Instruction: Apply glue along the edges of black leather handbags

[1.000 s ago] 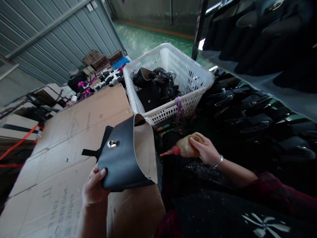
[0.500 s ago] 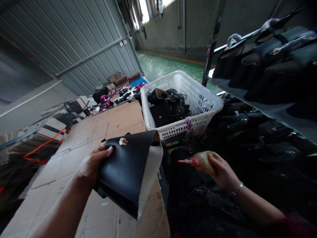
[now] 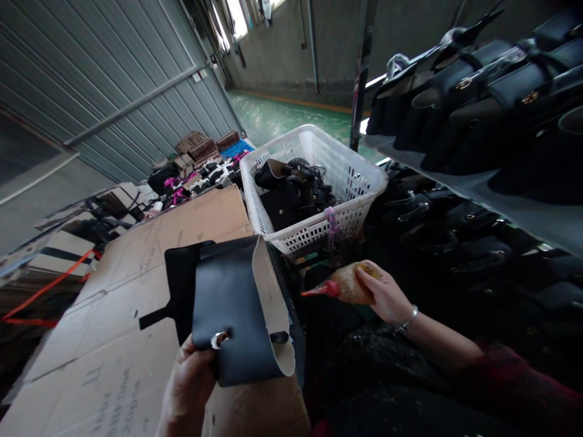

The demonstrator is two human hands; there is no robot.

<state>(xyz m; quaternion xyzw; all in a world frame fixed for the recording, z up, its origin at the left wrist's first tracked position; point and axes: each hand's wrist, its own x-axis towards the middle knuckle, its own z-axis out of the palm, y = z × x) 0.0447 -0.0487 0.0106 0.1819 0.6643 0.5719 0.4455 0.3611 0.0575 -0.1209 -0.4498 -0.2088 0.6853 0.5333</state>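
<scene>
My left hand (image 3: pixel 191 376) grips the lower left edge of a black leather bag body (image 3: pixel 230 303), thumb on its face beside a small metal clasp (image 3: pixel 220 340) with white material around it. The bag's pale inner side shows at its open right end, and a black flap with a narrow strap (image 3: pixel 182 282) sticks out to the left. In my right hand (image 3: pixel 387 294), fingers closed around it, is a squeeze bottle (image 3: pixel 350 284) with a red pointed nozzle. The nozzle points left towards the bag, apart from it.
Flattened cardboard (image 3: pixel 113 315) covers the work surface beneath the bag. Beyond it stands a white plastic basket (image 3: pixel 314 233) holding black bag parts. Rack shelves (image 3: pixel 537 206) with several black bags rise at the right. Stacked pieces (image 3: pixel 68 255) lie at the far left.
The bag has been turned over in my left hand, so its clasp now sits low and a flap with a strap shows at left. The bottle stays in my right hand; the view has shifted right.
</scene>
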